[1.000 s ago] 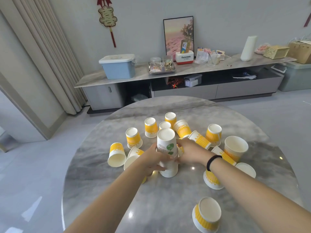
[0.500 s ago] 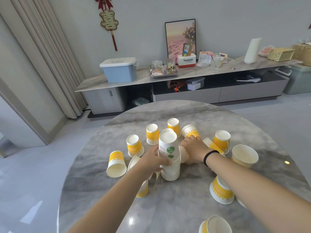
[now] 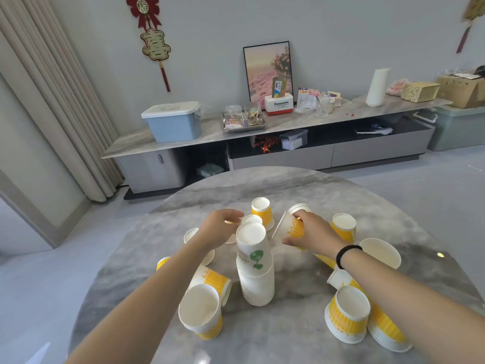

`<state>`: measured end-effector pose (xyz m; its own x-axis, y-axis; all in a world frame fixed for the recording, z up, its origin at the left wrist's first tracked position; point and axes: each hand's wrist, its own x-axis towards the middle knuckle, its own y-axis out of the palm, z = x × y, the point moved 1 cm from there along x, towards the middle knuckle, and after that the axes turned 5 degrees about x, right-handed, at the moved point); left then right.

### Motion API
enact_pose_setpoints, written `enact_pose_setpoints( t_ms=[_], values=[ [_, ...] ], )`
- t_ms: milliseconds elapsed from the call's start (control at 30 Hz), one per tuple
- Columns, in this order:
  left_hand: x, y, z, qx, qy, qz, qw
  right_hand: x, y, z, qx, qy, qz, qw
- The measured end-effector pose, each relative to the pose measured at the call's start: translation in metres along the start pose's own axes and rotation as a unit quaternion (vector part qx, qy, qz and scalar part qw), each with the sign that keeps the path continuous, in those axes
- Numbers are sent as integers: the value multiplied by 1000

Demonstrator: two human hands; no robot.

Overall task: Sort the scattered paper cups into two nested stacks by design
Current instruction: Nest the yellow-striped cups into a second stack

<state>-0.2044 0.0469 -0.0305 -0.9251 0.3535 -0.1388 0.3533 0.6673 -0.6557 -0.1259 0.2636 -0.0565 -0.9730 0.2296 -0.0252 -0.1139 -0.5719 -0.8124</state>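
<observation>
Since half a second ago my left hand has left the white stack and gone toward the far edge of the tabletop; its fingers curl down over a cup I mostly hide (cannot tell whether they grip it). My right hand has lifted from beside the stack and now grips a tilted yellow-banded cup, thumb under, fingers over the band. The stack, upside down with a green leaf print on its upper cups, stands free near the middle of the tabletop, between my forearms.

Yellow cups lie scattered around it: one inverted cup toward the far edge, an inverted one at the right, an open-mouthed cup beyond my right wrist. Two nested cups lie on their side toward the near left; an inverted cup sits toward the near right edge.
</observation>
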Motion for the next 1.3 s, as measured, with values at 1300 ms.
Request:
enact_pose_setpoints(
  t_ms=[1300],
  values=[
    [68,-40,9,-75,140,-140,977,88,27,37,123,-118,47,984]
  ],
)
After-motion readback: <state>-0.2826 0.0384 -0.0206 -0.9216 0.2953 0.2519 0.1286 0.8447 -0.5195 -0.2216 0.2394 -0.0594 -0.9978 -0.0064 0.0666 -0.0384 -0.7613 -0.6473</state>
